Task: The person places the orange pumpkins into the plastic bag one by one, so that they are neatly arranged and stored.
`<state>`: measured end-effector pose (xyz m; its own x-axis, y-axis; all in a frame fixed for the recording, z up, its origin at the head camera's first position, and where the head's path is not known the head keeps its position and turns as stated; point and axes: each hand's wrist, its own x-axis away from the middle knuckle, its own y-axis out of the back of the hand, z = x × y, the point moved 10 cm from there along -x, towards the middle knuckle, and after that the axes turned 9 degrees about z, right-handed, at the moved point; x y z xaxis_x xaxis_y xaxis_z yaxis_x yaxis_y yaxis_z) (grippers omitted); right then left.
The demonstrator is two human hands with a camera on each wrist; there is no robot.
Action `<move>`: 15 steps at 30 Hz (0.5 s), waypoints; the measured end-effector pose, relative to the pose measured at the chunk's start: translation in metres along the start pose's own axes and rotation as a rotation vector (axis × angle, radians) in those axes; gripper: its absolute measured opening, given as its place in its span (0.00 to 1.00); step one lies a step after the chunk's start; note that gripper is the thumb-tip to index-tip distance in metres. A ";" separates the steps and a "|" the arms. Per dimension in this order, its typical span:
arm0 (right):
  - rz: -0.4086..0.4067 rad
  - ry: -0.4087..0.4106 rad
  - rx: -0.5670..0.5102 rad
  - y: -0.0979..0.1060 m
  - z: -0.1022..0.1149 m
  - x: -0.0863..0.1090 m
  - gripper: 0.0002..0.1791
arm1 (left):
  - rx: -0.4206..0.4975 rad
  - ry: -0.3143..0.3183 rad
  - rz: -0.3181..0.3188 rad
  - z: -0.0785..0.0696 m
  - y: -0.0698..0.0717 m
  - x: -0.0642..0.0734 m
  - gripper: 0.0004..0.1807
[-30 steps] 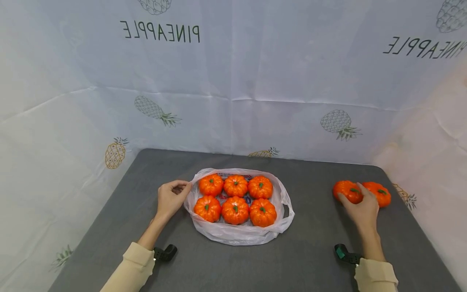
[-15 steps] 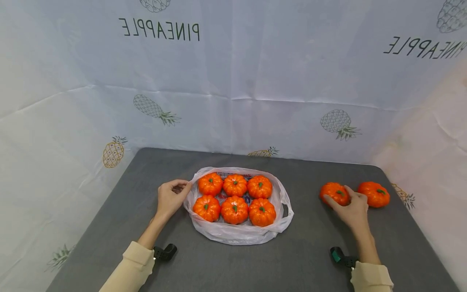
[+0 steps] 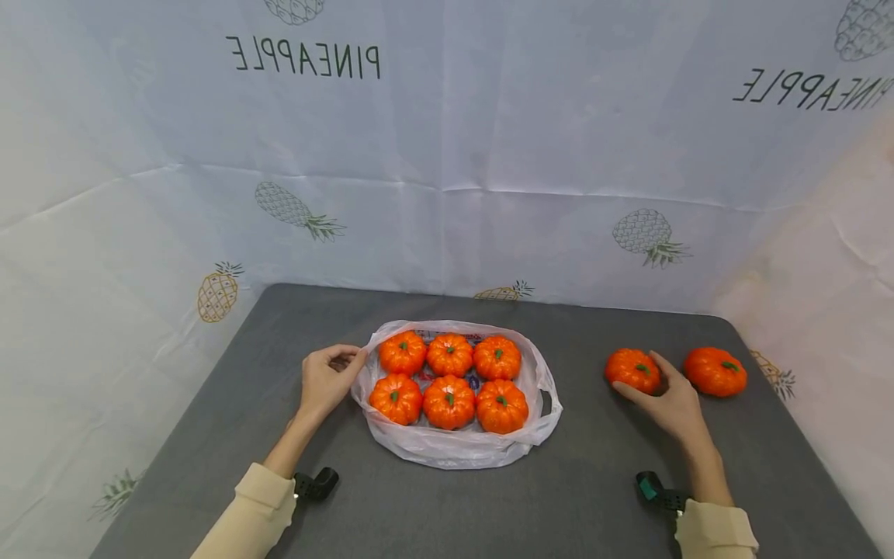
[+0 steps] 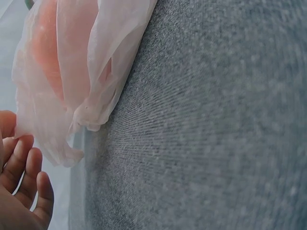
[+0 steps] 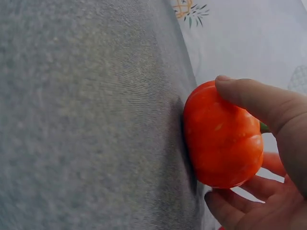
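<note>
My left hand [image 3: 330, 379] pinches the left rim of a thin white plastic bag [image 3: 454, 454]. Inside the bag's wide mouth, several small orange pumpkins [image 3: 450, 402] with green stems sit in two rows. In the left wrist view, the bag's gathered edge [image 4: 67, 153] hangs by my fingertips. Over on the right, my right hand [image 3: 672, 405] holds another orange pumpkin [image 3: 632, 369] at the table, thumb on its near side and fingers on its far right side. The right wrist view shows the thumb lying across this pumpkin [image 5: 223, 139], fingers around its other side.
One more orange pumpkin [image 3: 715, 371] lies on the dark grey table [image 3: 489, 512], to the right of my right hand. A white cloth [image 3: 447, 140] printed with pineapples hangs behind the table and along both sides.
My right hand has shifted the pumpkin left, away from the one beside it, and its fingers spread slightly wider. The left hand and the bag stay in place.
</note>
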<state>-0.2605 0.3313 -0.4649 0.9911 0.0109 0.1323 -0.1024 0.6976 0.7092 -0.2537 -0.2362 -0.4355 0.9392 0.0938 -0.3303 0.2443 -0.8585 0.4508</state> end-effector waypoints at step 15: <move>-0.207 0.039 0.004 0.002 0.036 0.005 0.48 | -0.015 -0.004 -0.001 0.000 0.000 0.000 0.05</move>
<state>-0.2589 0.3068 -0.4383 0.9936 -0.1045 -0.0433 0.1034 0.6850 0.7212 -0.2540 -0.2364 -0.4354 0.9382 0.0926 -0.3336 0.2485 -0.8509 0.4628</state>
